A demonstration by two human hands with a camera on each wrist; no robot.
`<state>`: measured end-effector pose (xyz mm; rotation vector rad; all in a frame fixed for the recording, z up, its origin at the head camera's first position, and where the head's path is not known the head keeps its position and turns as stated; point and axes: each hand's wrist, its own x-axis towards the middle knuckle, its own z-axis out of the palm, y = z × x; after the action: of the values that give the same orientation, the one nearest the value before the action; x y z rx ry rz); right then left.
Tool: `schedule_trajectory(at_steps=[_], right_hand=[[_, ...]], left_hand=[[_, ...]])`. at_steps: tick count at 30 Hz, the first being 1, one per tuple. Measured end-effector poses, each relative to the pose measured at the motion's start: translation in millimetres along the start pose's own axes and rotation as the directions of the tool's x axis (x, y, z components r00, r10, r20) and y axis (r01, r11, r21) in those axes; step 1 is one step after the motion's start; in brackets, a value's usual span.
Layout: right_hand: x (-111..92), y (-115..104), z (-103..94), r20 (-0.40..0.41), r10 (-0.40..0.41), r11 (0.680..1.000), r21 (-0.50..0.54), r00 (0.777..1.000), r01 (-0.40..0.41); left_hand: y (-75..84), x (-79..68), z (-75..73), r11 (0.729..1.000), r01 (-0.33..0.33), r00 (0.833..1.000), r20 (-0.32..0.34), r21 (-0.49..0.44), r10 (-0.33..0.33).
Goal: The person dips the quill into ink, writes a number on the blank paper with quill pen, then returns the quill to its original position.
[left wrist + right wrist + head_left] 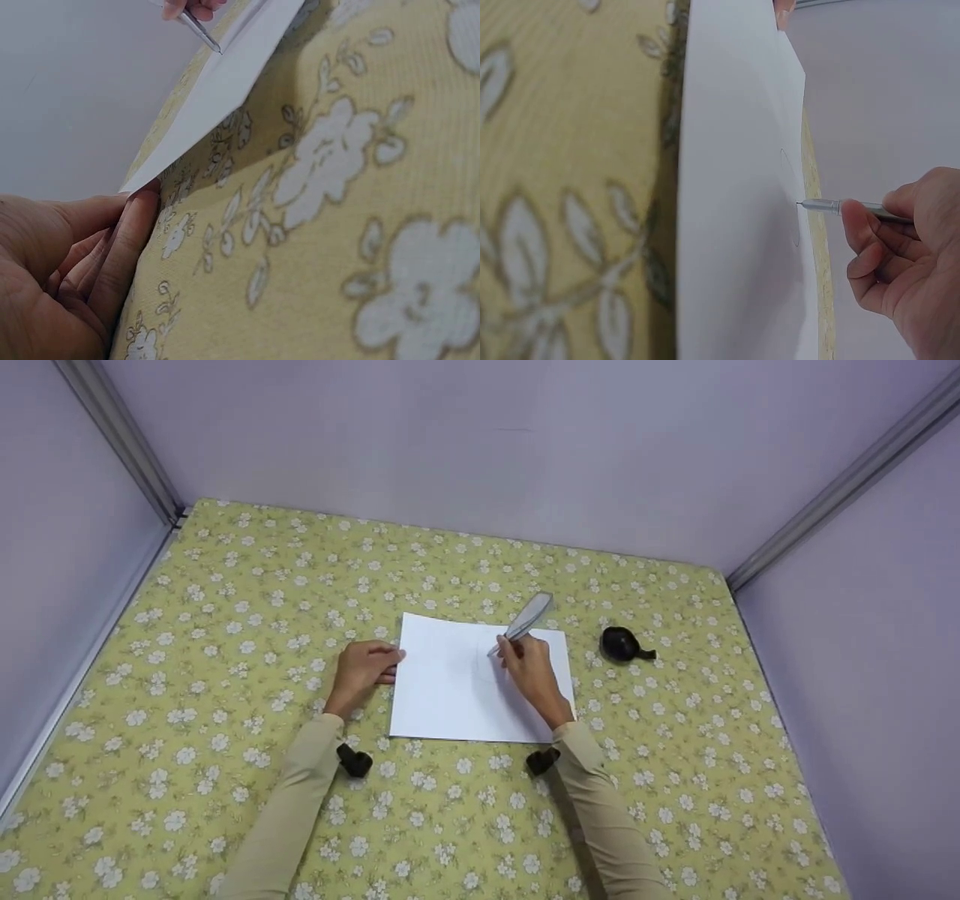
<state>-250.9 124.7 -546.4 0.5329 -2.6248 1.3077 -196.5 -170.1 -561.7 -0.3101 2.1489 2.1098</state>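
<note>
A white sheet of paper (439,690) lies on the flowered cloth, its near edge raised a little off it in the wrist views. My left hand (365,669) pinches the sheet's left edge, thumb on top and fingers underneath, as the left wrist view (75,270) shows. Over the right half of the sheet, my right hand (534,669) holds a feather-shaped pen (529,615) between thumb and fingers. Its silver tip (810,203) meets the paper in the right wrist view. A thin curved line (784,166) is drawn there. The pen's broad pale top slants up and away to the right.
Right of the paper sits a small black rounded object (620,645) with a short stub. Yellow cloth with white flowers (225,675) covers the table. Pale walls (465,450) with metal corner posts enclose its back and sides. A black wrist camera (355,763) sits at each sleeve.
</note>
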Motion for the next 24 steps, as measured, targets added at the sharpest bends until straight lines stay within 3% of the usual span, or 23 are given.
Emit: schedule_trajectory(at_steps=[13, 24], right_hand=[[-1.4, -4.9, 3.1, 0.031, -0.012, 1.000, 0.024, 0.999, 0.011], [-2.9, -5.7, 5.1, 0.029, 0.001, 0.999, 0.038, 1.000, -0.002]], left_hand=[[-2.5, -1.3, -1.1, 0.997, -0.003, 1.000, 0.019, -0.073, 0.004], [-0.2, -1.6, -0.4, 0.999, -0.006, 1.000, 0.012, -0.047, 0.007]])
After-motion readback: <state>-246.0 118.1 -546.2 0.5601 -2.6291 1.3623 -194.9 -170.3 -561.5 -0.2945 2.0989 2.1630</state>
